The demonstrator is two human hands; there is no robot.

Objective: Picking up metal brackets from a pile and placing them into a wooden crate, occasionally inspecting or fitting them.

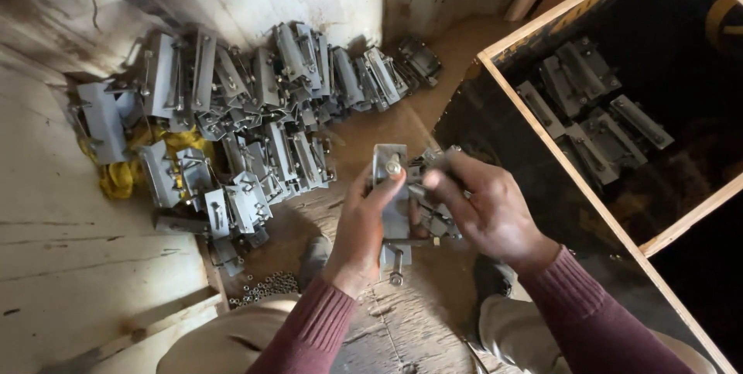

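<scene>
My left hand [362,228] grips a grey metal bracket [392,196] held upright, my thumb pressing near the bolt at its top; another bolt hangs from its lower end. My right hand [481,204] is closed around a second grey metal piece [435,219] on the bracket's right side, fingertips touching the bracket's upper part. Both sleeves are maroon. Both hands are over the dusty wooden floor between my knees.
A big heap of similar grey metal brackets [248,111] lies against the wall, partly on a yellow cloth [124,173]. A small pile of nuts [267,287] sits near my left knee. A dark wood-framed box [619,219] at right holds several brackets [592,114].
</scene>
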